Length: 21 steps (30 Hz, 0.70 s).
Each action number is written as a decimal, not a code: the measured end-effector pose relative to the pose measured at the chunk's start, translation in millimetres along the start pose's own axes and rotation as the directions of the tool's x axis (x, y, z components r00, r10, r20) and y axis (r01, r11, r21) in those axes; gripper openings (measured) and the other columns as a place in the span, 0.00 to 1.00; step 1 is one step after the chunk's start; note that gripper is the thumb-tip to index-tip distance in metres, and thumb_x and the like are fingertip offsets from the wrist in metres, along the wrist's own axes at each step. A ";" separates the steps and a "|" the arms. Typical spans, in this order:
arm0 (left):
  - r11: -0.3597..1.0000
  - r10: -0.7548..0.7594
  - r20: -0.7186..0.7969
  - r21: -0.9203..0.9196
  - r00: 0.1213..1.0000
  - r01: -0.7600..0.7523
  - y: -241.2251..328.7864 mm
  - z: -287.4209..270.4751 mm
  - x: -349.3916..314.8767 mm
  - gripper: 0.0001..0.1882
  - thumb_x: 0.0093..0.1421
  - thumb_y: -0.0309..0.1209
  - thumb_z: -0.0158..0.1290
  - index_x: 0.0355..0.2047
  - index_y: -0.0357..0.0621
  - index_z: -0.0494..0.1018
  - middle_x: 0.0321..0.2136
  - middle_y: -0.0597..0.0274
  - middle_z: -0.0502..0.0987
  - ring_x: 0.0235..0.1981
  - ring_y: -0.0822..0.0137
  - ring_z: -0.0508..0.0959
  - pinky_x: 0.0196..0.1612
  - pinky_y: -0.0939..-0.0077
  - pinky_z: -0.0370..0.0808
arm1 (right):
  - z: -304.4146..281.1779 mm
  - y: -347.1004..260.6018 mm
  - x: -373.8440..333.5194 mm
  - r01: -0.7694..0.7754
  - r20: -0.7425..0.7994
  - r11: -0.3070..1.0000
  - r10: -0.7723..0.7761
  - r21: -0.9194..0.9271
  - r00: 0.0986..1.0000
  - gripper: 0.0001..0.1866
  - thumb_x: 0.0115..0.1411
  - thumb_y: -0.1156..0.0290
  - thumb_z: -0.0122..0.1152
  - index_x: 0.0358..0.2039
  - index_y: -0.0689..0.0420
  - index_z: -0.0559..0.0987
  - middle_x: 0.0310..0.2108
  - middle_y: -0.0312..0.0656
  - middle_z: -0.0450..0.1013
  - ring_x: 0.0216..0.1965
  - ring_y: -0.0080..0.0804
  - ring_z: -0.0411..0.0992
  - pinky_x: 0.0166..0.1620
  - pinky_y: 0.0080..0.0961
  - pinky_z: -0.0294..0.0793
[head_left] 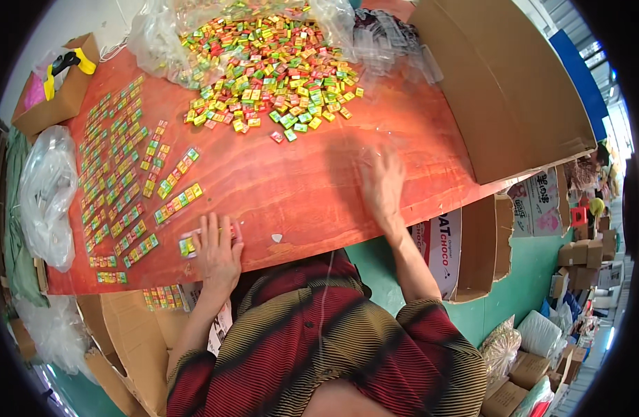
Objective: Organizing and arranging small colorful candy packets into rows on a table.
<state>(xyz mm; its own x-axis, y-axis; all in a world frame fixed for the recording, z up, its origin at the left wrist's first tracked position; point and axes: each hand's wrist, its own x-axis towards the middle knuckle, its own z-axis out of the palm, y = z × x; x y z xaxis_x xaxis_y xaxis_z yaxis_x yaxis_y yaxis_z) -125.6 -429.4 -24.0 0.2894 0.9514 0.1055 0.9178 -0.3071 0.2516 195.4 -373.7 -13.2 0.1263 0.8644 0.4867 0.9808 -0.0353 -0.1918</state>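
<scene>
My left hand [219,254] lies with its fingers stretched flat over a strip of small colourful boxes [187,247] close to the table's near edge. The boxes' ends show on both sides of my fingers. My right hand [383,181] is over the right part of the red table [299,187], its fingertips smeared by motion. Whether it holds anything cannot be made out. Beyond it spreads a big heap of loose little boxes [278,69] in yellow, green and red. Many strips of such boxes [114,160] lie in rows at the left.
Clear plastic bags [160,45] flank the heap, and another bag [48,198] hangs at the left edge. A large cardboard box [503,83] stands on the right. Below the table, an open carton [135,347] at left holds more strips. A small white scrap [276,238] lies near the front edge.
</scene>
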 end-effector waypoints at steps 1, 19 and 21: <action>0.996 -0.059 -0.031 0.059 0.998 0.061 -1.2 0.1 -1.2 0.28 0.56 0.36 0.45 0.55 0.38 0.57 0.57 0.44 0.55 0.60 0.47 0.50 0.59 0.47 0.44 | 5.4 20.2 -0.5 -0.108 0.049 0.992 0.112 -0.063 0.993 0.25 0.53 0.65 0.54 0.52 0.57 0.64 0.54 0.53 0.57 0.58 0.52 0.52 0.55 0.52 0.51; 0.905 0.385 -0.190 -0.115 0.903 -0.410 75.9 4.8 27.8 0.28 0.49 0.37 0.53 0.49 0.38 0.64 0.52 0.48 0.61 0.56 0.48 0.58 0.55 0.46 0.52 | 2.4 -34.1 -5.0 0.152 0.361 0.944 -0.256 0.293 0.897 0.21 0.54 0.71 0.53 0.50 0.57 0.68 0.53 0.46 0.62 0.58 0.47 0.55 0.57 0.41 0.54; 0.884 0.415 -0.198 -0.144 0.888 -0.445 93.4 15.2 46.1 0.27 0.50 0.38 0.53 0.49 0.37 0.64 0.52 0.48 0.61 0.56 0.48 0.58 0.55 0.46 0.54 | 4.4 -24.6 2.3 0.149 0.403 0.924 -0.293 0.352 0.867 0.21 0.52 0.74 0.54 0.48 0.57 0.69 0.52 0.44 0.63 0.55 0.46 0.58 0.53 0.38 0.60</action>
<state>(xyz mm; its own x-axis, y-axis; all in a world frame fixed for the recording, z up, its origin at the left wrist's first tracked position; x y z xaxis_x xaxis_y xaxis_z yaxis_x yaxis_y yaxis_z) -22.4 -413.9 -10.3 0.5841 0.7127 0.3885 0.6434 -0.6983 0.3137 170.9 -368.7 -11.0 -0.2378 0.9618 0.1352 0.8730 0.2727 -0.4043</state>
